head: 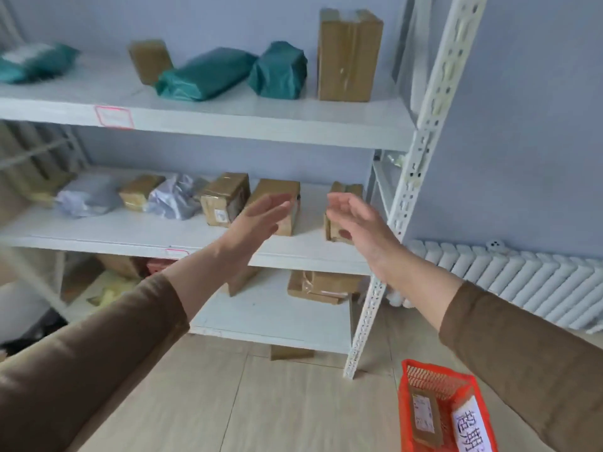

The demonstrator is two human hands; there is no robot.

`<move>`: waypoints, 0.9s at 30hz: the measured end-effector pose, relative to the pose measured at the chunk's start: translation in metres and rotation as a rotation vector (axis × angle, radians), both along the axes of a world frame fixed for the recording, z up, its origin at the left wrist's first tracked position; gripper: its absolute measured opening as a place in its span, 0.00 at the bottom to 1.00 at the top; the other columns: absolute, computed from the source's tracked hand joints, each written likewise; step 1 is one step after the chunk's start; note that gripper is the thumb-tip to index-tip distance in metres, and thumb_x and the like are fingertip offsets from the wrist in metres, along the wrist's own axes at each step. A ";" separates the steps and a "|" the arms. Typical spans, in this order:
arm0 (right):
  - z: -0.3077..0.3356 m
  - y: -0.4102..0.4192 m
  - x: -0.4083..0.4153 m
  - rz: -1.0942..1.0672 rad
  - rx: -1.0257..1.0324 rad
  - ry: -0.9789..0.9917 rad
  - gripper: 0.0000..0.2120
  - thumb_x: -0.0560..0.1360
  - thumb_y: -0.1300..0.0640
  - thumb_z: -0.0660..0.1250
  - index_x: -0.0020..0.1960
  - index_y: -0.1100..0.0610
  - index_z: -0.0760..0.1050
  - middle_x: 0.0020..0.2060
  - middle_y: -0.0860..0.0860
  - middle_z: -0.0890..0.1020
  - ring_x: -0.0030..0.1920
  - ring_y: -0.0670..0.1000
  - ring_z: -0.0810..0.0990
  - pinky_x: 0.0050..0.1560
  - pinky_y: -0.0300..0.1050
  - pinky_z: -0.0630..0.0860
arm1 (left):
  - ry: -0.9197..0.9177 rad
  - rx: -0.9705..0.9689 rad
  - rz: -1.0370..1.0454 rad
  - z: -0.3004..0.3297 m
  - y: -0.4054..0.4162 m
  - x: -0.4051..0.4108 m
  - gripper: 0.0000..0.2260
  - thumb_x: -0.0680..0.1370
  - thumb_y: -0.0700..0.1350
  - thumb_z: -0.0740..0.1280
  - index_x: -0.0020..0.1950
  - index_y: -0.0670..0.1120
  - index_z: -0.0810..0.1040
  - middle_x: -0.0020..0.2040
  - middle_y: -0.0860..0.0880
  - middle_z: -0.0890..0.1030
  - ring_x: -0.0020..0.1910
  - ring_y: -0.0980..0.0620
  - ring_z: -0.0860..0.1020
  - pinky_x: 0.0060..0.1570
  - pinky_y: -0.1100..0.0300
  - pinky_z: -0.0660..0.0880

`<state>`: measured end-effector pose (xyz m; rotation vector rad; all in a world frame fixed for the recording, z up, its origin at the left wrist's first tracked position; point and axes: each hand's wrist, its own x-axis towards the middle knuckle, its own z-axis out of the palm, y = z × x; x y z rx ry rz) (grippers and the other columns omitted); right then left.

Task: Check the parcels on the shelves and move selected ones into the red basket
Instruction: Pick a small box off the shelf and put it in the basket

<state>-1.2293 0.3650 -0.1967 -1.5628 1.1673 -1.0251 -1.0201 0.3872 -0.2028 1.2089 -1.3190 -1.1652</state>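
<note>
Both hands (306, 220) open, empty, before middle-shelf boxes (277, 203).

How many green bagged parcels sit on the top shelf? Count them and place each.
3: one green parcel at the far left, one mid-shelf, one right of it beside the tall box. None seems hidden.

Basket (421, 383) red-orange mesh; shelves (228, 122) white; parcels: brown cardboard box (349, 55), teal bag (205, 75), grey bag (88, 199); sleeves (98, 347) brown; wall (522, 125) pale blue
</note>
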 end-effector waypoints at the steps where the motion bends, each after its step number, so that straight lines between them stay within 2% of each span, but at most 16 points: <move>1: 0.011 -0.001 0.020 0.017 -0.023 -0.007 0.15 0.83 0.56 0.67 0.69 0.53 0.76 0.66 0.49 0.79 0.67 0.46 0.76 0.71 0.46 0.71 | -0.012 -0.023 0.011 0.011 0.001 0.024 0.15 0.86 0.47 0.64 0.73 0.48 0.77 0.65 0.56 0.80 0.65 0.60 0.76 0.76 0.55 0.67; 5: 0.044 -0.018 0.091 0.066 -0.094 -0.021 0.15 0.82 0.57 0.68 0.68 0.53 0.77 0.66 0.49 0.79 0.65 0.45 0.77 0.71 0.45 0.71 | -0.042 -0.097 0.064 0.043 -0.008 0.098 0.11 0.85 0.46 0.66 0.68 0.51 0.80 0.63 0.50 0.82 0.62 0.55 0.78 0.75 0.52 0.70; 8: 0.062 -0.040 0.131 0.082 -0.145 -0.015 0.14 0.82 0.56 0.67 0.68 0.52 0.77 0.66 0.46 0.79 0.64 0.43 0.77 0.71 0.47 0.71 | -0.060 -0.152 0.115 0.059 -0.027 0.136 0.11 0.85 0.45 0.66 0.66 0.50 0.81 0.69 0.46 0.80 0.67 0.52 0.78 0.73 0.53 0.71; 11: 0.080 -0.071 0.164 0.092 -0.187 -0.028 0.14 0.82 0.54 0.67 0.68 0.49 0.76 0.66 0.45 0.79 0.67 0.45 0.76 0.70 0.49 0.73 | -0.067 -0.185 0.146 0.076 -0.054 0.169 0.09 0.85 0.45 0.66 0.64 0.52 0.81 0.68 0.50 0.81 0.70 0.51 0.77 0.71 0.56 0.72; 15: 0.101 -0.116 0.204 0.129 -0.197 -0.084 0.14 0.82 0.53 0.67 0.68 0.50 0.76 0.64 0.46 0.79 0.66 0.47 0.77 0.68 0.50 0.76 | -0.038 -0.219 0.203 0.097 -0.091 0.208 0.08 0.85 0.47 0.65 0.63 0.51 0.81 0.68 0.51 0.80 0.70 0.51 0.76 0.72 0.53 0.71; 21: 0.134 -0.183 0.270 0.192 -0.200 -0.164 0.16 0.83 0.55 0.67 0.70 0.53 0.76 0.59 0.45 0.80 0.65 0.47 0.79 0.71 0.52 0.75 | -0.032 -0.257 0.278 0.123 -0.144 0.268 0.09 0.85 0.46 0.67 0.64 0.49 0.81 0.62 0.53 0.83 0.66 0.55 0.78 0.72 0.54 0.71; 27: 0.169 -0.249 0.347 0.192 -0.157 -0.209 0.21 0.82 0.53 0.67 0.75 0.52 0.72 0.70 0.47 0.76 0.70 0.48 0.74 0.73 0.50 0.71 | -0.059 -0.265 0.268 0.149 -0.214 0.335 0.12 0.85 0.45 0.66 0.68 0.48 0.78 0.61 0.54 0.83 0.60 0.62 0.78 0.72 0.57 0.67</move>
